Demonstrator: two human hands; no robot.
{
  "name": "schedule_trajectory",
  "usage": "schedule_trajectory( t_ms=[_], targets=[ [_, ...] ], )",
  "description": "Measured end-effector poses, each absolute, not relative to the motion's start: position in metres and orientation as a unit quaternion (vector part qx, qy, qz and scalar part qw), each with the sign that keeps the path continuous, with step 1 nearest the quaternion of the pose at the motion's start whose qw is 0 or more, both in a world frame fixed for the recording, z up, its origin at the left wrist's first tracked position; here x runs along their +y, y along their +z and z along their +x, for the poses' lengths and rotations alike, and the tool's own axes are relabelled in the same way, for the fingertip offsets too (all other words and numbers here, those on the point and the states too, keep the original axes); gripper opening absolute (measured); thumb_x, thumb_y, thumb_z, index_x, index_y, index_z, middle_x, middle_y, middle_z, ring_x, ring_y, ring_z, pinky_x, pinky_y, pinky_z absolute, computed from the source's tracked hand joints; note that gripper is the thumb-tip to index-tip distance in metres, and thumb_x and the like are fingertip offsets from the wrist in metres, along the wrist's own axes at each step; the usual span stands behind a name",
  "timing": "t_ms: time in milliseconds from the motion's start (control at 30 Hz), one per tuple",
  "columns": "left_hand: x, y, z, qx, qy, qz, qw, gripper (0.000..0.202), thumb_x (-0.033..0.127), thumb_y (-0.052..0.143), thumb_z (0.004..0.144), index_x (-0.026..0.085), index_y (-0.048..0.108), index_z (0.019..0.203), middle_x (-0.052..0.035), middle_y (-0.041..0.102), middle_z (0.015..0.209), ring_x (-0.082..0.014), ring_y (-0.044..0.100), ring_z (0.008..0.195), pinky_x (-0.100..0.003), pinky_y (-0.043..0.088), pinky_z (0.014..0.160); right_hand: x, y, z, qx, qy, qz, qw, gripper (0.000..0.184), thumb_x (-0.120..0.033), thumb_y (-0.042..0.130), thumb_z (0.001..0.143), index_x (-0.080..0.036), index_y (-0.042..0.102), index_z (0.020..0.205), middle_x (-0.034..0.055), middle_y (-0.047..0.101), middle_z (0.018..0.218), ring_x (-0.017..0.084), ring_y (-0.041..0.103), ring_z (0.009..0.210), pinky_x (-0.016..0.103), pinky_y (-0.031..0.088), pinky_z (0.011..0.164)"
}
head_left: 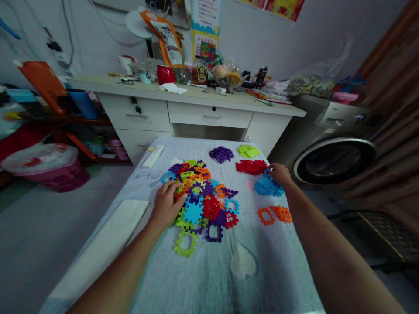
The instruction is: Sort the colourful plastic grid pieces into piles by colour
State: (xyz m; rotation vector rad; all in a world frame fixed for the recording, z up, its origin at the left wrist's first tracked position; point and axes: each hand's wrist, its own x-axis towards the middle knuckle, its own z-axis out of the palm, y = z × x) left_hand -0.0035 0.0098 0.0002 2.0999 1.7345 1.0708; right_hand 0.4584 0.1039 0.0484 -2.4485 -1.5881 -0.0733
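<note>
Plastic interlocking tiles with notched edges lie in a mixed heap of several colours. My left hand rests at the heap's left side, fingers spread over the tiles. At the right edge of the table my right hand has its fingers closed on a blue tile above the blue pile. Single-colour piles lie around it: red, purple, yellow-green and orange tiles. A yellow-green frame tile lies at the near edge of the heap.
A pale cloth covers the table. A white box sits at its far left, and a long white board runs along the left edge. Behind stands a cluttered desk; a washing machine is at right, a pink bin at left.
</note>
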Motion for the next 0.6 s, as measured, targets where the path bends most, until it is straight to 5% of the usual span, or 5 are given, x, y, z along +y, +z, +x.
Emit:
schedule_trajectory(
  t_ms=[133,367,600],
  targets=[
    [0.009,0.002,-0.003,0.589,0.365,0.712,0.111,0.035,0.044,0.052,0.085,0.022,0.061,0.111,-0.0097,0.054,0.124,-0.0297,0.05,0.121,-0.049,0.037,0.107,0.108,0.053,0.456,-0.519,0.01,-0.851,0.078,0.04,-0.027,0.069,0.074,-0.024,0.068,0.114,0.0106,0.066,0.108,0.025,0.06,0.098,0.034,0.043,0.077],
    [0.01,0.0,-0.003,0.587,0.366,0.714,0.105,0.034,0.043,0.052,0.086,0.022,0.061,0.111,-0.0093,0.054,0.125,-0.0289,0.05,0.121,-0.048,0.037,0.106,0.108,0.051,0.458,-0.522,0.029,-0.849,0.071,0.022,-0.024,0.069,0.072,-0.022,0.069,0.094,0.0085,0.07,0.095,0.024,0.063,0.09,0.031,0.043,0.071],
    [0.01,-0.001,-0.004,0.585,0.371,0.715,0.097,0.037,0.045,0.051,0.086,0.02,0.061,0.112,-0.0106,0.055,0.124,-0.0302,0.051,0.12,-0.05,0.038,0.106,0.093,0.06,0.467,-0.561,0.003,-0.807,0.185,0.018,-0.016,0.06,0.071,-0.019,0.063,0.088,0.0036,0.066,0.081,0.016,0.058,0.072,0.026,0.037,0.063]
  ],
)
